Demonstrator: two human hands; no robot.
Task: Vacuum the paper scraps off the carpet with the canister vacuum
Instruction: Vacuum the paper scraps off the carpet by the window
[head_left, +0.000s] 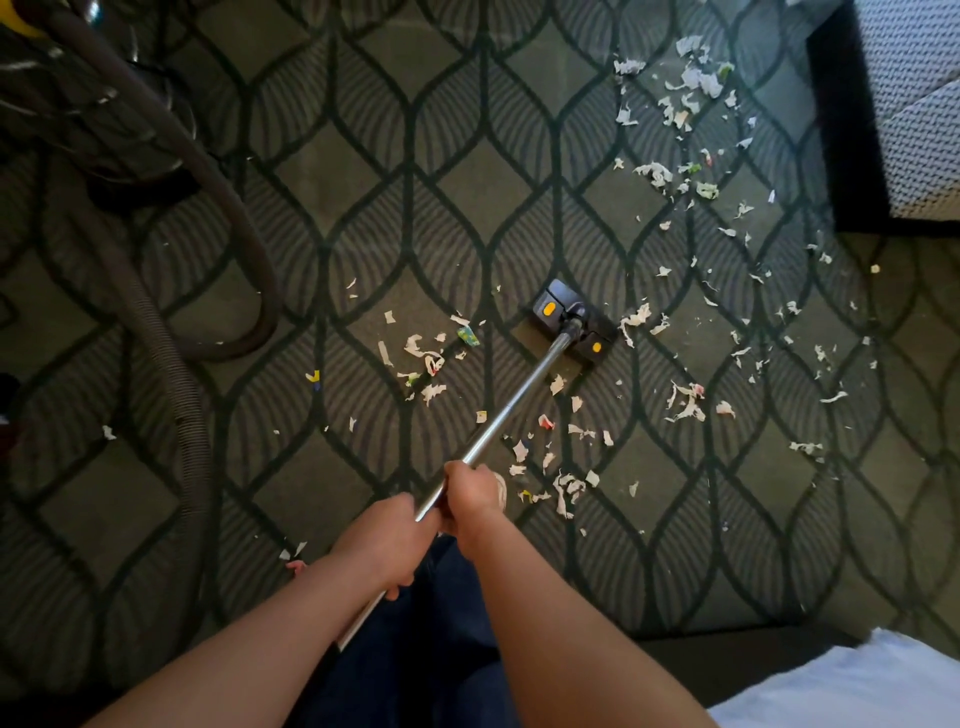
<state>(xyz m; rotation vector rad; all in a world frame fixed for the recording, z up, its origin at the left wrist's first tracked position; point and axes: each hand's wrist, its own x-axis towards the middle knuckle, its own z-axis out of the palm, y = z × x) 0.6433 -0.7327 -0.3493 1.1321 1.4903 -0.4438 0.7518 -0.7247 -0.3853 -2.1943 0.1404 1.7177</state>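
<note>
Paper scraps (685, 402) litter the patterned carpet (467, 156) around the black floor nozzle (574, 325), thickest far right. Both the left hand (387, 540) and right hand (475, 499) are closed around the metal wand (514, 400). Risk: long strips may clog the nozzle, and the ribbed hose (171, 364) looping at left could snag.
</note>
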